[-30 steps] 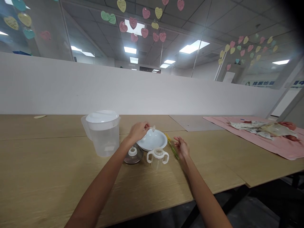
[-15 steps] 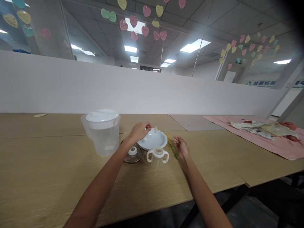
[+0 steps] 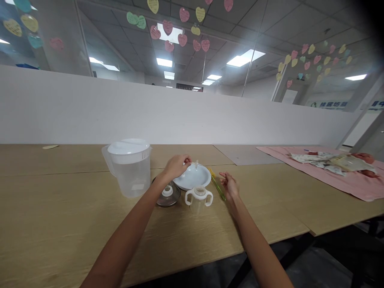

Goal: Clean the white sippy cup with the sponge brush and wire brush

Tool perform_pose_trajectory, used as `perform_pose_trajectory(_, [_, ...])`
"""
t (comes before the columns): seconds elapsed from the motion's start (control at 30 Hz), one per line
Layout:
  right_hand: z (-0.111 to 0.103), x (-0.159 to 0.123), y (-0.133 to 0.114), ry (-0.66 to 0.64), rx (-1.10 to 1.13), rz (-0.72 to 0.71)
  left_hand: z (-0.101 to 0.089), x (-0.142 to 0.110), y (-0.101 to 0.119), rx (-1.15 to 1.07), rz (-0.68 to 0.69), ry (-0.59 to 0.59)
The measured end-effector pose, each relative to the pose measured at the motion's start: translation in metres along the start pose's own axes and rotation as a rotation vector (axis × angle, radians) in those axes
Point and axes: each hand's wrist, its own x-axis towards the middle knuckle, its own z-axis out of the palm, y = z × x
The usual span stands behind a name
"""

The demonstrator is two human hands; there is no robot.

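My left hand (image 3: 179,165) is closed in a pinch over the far side of a white bowl (image 3: 192,182). From its fingertips a thin, pale piece sticks out to the right, ending in a small clear part (image 3: 196,164). To the right of the bowl, my right hand (image 3: 230,185) is raised with its fingers loosely curled and partly apart; I see nothing in it. Just left of that hand lie thin yellow-and-green sticks (image 3: 217,185). A clear baby bottle with two white handles (image 3: 199,198) stands uncapped in front of the bowl.
A lidded clear pitcher (image 3: 133,172) containing liquid stands left. Beneath my left forearm, a metal dish (image 3: 171,200) holds a white bottle ring with a nipple (image 3: 167,191). At far right, a baby doll (image 3: 345,163) lies on a pink cloth (image 3: 364,191). A white partition (image 3: 180,116) rises behind the table.
Both hands keep almost the same places. The small clear part at my left fingertips has shifted very slightly; the view itself has moved a little.
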Motion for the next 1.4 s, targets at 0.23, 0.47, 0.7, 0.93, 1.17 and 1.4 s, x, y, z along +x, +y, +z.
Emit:
perform_pose_trajectory(0.23, [0.001, -0.002, -0.002, 0.017, -0.024, -0.018, -0.003, 0.0, 0.001, 0.001, 0.021, 0.014])
perform_pose_trajectory(0.47, [0.002, -0.003, -0.004, -0.02, -0.007, 0.01, -0.002, -0.001, 0.003, 0.001, 0.009, 0.002])
perform_pose_trajectory(0.7, [0.003, -0.004, -0.004, -0.09, 0.01, 0.01, 0.002, -0.001, 0.004, 0.002, 0.029, 0.0])
perform_pose_trajectory(0.93, [0.001, -0.005, -0.007, -0.099, 0.055, 0.03, 0.007, -0.002, 0.008, -0.046, 0.075, -0.009])
perform_pose_trajectory(1.17, [0.003, -0.004, -0.008, -0.088, 0.102, 0.014, 0.014, -0.002, 0.013, -0.05, 0.062, -0.035])
perform_pose_trajectory(1.4, [-0.001, 0.003, -0.005, -0.05, 0.16, -0.038, 0.03, -0.002, 0.016, 0.024, 0.013, -0.057])
